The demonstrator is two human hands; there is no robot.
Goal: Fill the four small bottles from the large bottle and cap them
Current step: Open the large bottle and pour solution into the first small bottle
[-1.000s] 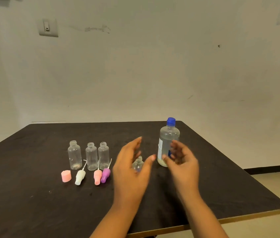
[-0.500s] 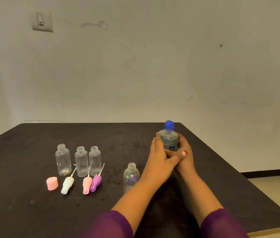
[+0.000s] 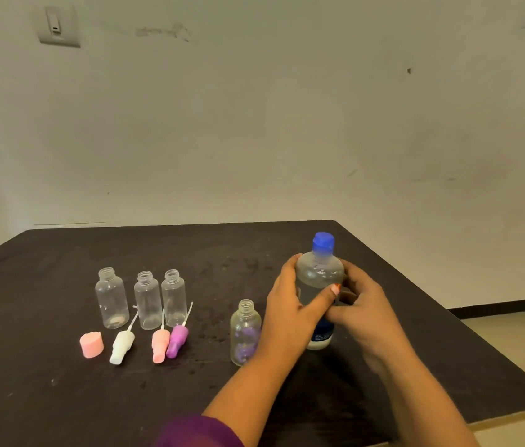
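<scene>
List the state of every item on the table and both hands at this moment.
large bottle: upright, blue cap on, gripped by both hands
left hand: wrapped around the large bottle
right hand: holding the large bottle's other side
near small bottle: upright, uncapped
three small bottles in a row: upright, uncapped, empty
pink cap: off, on table
three spray tops: off, lying on table

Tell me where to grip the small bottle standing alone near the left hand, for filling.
Grip the lone small bottle around its straight lower body, coming in from its left side. It stands upright with an open neck, so that keeps the mouth clear. The left hand and large bottle crowd its right.
</scene>
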